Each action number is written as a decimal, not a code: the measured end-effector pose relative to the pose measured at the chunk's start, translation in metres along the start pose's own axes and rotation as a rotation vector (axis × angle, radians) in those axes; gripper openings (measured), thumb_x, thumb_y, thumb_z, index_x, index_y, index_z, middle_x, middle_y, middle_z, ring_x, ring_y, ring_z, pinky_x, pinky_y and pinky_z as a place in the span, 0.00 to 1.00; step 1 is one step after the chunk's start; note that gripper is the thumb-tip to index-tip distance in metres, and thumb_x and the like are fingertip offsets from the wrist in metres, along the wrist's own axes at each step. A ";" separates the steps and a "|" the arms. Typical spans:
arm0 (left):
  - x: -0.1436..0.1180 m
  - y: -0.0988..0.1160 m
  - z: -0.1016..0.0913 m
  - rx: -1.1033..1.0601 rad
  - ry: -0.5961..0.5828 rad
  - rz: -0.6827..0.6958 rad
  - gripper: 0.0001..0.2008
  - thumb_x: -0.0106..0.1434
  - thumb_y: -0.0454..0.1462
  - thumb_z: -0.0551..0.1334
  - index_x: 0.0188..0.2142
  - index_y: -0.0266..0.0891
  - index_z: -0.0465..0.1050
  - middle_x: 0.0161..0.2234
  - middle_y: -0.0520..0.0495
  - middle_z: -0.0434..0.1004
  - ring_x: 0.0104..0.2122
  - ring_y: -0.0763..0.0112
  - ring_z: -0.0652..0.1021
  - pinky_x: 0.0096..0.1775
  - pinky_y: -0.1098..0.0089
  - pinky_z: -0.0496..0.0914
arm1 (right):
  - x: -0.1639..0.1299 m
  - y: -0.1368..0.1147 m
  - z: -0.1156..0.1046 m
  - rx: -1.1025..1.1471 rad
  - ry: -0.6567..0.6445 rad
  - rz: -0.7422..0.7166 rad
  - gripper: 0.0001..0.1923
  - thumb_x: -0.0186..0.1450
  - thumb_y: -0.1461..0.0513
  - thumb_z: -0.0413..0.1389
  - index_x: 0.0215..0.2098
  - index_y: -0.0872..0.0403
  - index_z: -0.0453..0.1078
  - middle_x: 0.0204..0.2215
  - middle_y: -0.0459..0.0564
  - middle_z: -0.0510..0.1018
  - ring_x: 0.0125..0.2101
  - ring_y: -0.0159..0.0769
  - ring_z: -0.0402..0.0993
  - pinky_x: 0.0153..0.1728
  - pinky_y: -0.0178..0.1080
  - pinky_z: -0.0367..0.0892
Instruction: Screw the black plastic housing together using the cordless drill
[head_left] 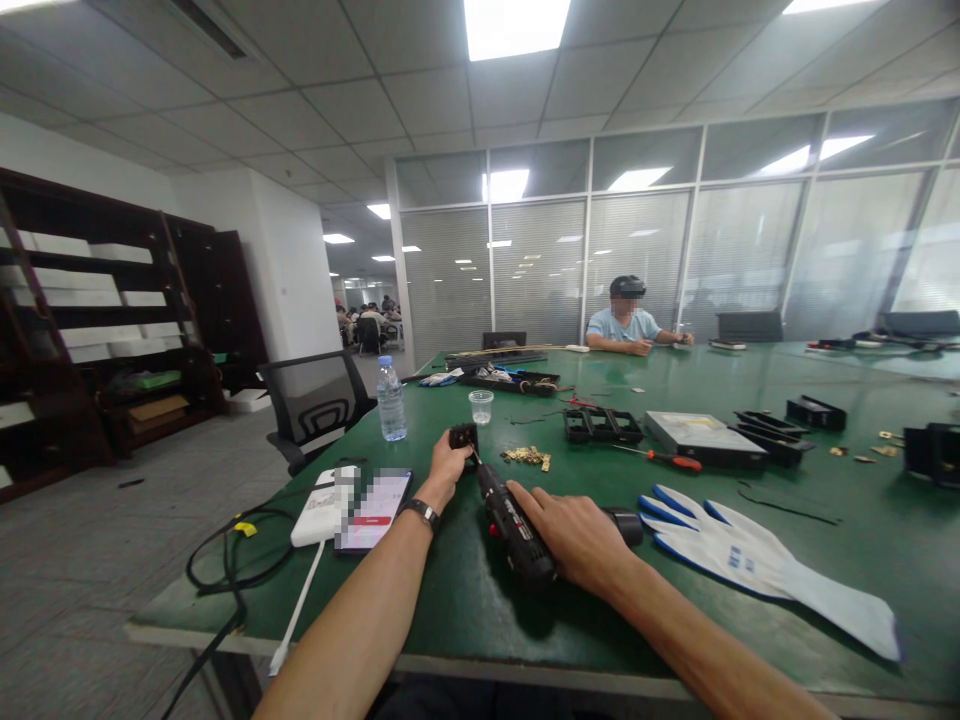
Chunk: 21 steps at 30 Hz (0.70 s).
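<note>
My left hand (448, 463) grips a small black block-shaped part (463, 437) on the green table (862, 540). My right hand (576, 535) is wrapped around a black electric screwdriver (514, 527) with red markings. The tool's tip points at the black part. A small heap of brass screws (526, 456) lies just beyond the tool. A watch sits on my left wrist.
A phone (373, 509) and a white power bank (321, 507) with cables lie at the left. White-and-blue gloves (739, 555) lie at the right. Farther off stand a water bottle (391, 399), a plastic cup (481, 406), black trays (602, 425), a red-handled screwdriver (670, 459). A person (627, 322) sits at the far end.
</note>
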<state>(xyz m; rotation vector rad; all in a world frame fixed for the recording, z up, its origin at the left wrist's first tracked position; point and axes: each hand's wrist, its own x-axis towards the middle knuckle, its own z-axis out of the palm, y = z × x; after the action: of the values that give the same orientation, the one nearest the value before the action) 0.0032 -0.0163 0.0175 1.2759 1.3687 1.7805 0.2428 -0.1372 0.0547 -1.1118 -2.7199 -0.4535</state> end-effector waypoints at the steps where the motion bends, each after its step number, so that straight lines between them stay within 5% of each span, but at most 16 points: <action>1: 0.000 0.000 0.000 -0.002 -0.001 -0.001 0.14 0.46 0.30 0.64 0.35 0.36 0.73 0.32 0.46 0.77 0.34 0.68 0.75 0.41 0.66 0.67 | 0.000 0.000 0.000 0.001 -0.003 0.002 0.41 0.59 0.64 0.53 0.67 0.51 0.39 0.43 0.53 0.73 0.37 0.43 0.75 0.31 0.38 0.61; 21: 0.006 -0.012 -0.001 0.003 0.000 0.026 0.17 0.46 0.31 0.64 0.39 0.37 0.73 0.36 0.45 0.78 0.35 0.67 0.76 0.42 0.65 0.68 | -0.001 -0.001 -0.006 0.003 -0.066 0.039 0.40 0.62 0.63 0.52 0.67 0.50 0.37 0.46 0.56 0.73 0.39 0.44 0.76 0.34 0.40 0.64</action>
<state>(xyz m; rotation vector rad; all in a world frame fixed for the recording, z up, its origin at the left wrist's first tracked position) -0.0012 -0.0073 0.0079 1.3012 1.3611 1.7965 0.2428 -0.1406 0.0601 -1.1979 -2.7484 -0.4147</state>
